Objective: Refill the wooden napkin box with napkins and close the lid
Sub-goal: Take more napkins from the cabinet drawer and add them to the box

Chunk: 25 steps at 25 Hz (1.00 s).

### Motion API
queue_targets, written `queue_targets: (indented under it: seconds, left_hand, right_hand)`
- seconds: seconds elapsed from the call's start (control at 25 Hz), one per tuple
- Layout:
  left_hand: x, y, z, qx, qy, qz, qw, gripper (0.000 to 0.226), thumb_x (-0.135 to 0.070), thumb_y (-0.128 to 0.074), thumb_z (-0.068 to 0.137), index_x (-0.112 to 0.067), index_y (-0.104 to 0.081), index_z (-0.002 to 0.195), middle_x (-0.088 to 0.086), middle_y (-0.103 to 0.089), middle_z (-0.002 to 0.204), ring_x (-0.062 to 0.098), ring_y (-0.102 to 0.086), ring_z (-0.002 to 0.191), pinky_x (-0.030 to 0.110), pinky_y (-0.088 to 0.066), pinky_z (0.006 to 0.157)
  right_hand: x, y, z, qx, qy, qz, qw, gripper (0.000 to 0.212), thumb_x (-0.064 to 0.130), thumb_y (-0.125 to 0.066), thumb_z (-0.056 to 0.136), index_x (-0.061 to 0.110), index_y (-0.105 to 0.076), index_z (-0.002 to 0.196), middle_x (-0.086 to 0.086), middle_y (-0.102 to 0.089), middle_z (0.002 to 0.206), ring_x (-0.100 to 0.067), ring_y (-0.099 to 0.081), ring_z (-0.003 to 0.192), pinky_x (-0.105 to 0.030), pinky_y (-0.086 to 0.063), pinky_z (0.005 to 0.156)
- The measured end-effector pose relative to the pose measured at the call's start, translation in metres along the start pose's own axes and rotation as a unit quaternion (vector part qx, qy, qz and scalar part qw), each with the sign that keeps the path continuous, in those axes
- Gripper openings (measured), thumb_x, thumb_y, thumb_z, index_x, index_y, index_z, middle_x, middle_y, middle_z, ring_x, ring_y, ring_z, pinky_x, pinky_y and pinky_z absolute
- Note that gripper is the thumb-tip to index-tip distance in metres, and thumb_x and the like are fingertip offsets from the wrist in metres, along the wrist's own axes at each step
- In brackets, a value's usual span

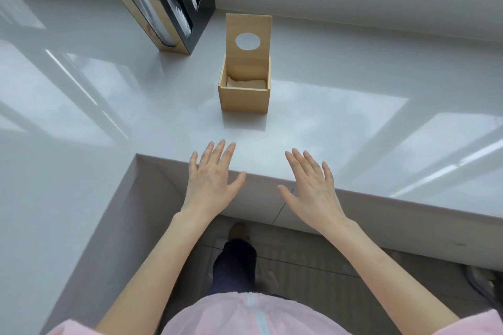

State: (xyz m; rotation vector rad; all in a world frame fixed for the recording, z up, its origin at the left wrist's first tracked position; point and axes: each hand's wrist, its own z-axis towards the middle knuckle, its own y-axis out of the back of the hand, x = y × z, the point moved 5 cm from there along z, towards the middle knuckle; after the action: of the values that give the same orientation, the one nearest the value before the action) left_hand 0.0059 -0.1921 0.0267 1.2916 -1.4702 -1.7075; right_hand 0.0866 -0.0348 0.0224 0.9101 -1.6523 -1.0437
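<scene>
The wooden napkin box [244, 99] stands on the white counter, a little beyond my hands. Its lid [249, 27], which has a round hole, is raised upright at the back. White napkins [246, 82] lie low inside the box. My left hand [212, 179] hovers over the counter's front edge with straight, spread fingers and holds nothing. My right hand [310, 187] is beside it to the right, also flat and spread, empty. Both hands are well short of the box.
A black and wood cup and lid dispenser [170, 5] with a stack of clear cups stands at the back left by the wall. The glossy white counter [340, 117] wraps round an inner corner at my left. My foot and the floor show below.
</scene>
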Motion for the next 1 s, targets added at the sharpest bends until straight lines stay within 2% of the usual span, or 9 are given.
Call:
queue_targets:
  seconds: [0.16, 0.48, 0.64, 0.72, 0.92, 1.0]
  left_hand:
    - [-0.01, 0.002, -0.023, -0.057, 0.032, -0.077, 0.995, 0.06, -0.038, -0.044, 0.092, -0.019, -0.023, 0.145, 0.001, -0.024, 0.154, 0.017, -0.013, 0.144, 0.039, -0.004, 0.116]
    - [-0.002, -0.022, -0.041, -0.041, 0.02, -0.066, 0.997, 0.058, -0.036, -0.045, 0.091, -0.016, -0.029, 0.143, 0.003, -0.03, 0.152, 0.018, -0.019, 0.143, 0.04, -0.007, 0.116]
    - [0.008, -0.03, -0.046, -0.024, 0.008, -0.04, 0.999, 0.068, -0.048, -0.027, 0.083, -0.015, -0.032, 0.142, 0.004, -0.035, 0.15, 0.02, -0.025, 0.141, 0.041, -0.011, 0.115]
    - [0.013, -0.035, -0.045, -0.018, -0.001, -0.024, 1.0, 0.076, -0.051, -0.019, 0.077, -0.013, -0.039, 0.139, 0.006, -0.042, 0.146, 0.022, -0.032, 0.138, 0.043, -0.017, 0.114]
    - [0.019, -0.05, -0.039, -0.007, -0.04, 0.037, 0.999, 0.058, -0.04, -0.036, 0.077, -0.007, -0.061, 0.117, 0.012, -0.066, 0.119, 0.027, -0.062, 0.112, 0.05, -0.045, 0.093]
    - [0.022, -0.061, -0.037, 0.003, -0.052, 0.043, 0.998, 0.055, -0.038, -0.038, 0.076, -0.008, -0.063, 0.113, 0.01, -0.069, 0.114, 0.025, -0.065, 0.107, 0.048, -0.049, 0.088]
  right_hand:
    - [-0.004, 0.0, -0.02, -0.001, -0.003, 0.002, 1.0, 0.062, 0.036, -0.038, 0.096, 0.022, -0.009, 0.149, 0.005, -0.005, 0.159, -0.013, 0.001, 0.147, -0.038, 0.001, 0.119]
    - [-0.001, -0.005, -0.029, -0.007, 0.015, 0.001, 1.0, 0.06, 0.034, -0.04, 0.096, 0.02, -0.014, 0.148, 0.004, -0.012, 0.158, -0.014, -0.003, 0.147, -0.036, 0.001, 0.119]
    - [0.008, -0.014, -0.031, -0.01, 0.02, 0.022, 1.0, 0.06, 0.032, -0.041, 0.095, 0.019, -0.016, 0.148, 0.003, -0.015, 0.158, -0.014, -0.004, 0.147, -0.035, 0.001, 0.119]
    - [0.012, -0.022, -0.033, -0.012, 0.023, 0.014, 1.0, 0.06, 0.032, -0.04, 0.095, 0.02, -0.015, 0.148, 0.004, -0.014, 0.158, -0.012, -0.003, 0.147, -0.033, 0.002, 0.119]
    - [0.017, -0.046, -0.034, -0.03, 0.037, 0.012, 0.999, 0.058, 0.03, -0.043, 0.095, 0.018, -0.02, 0.147, 0.002, -0.018, 0.157, -0.014, -0.008, 0.147, -0.028, 0.008, 0.113]
    - [0.012, -0.063, -0.032, -0.042, 0.03, -0.006, 0.999, 0.057, 0.028, -0.048, 0.092, 0.014, -0.03, 0.144, -0.001, -0.029, 0.154, -0.018, -0.02, 0.145, -0.031, -0.001, 0.113]
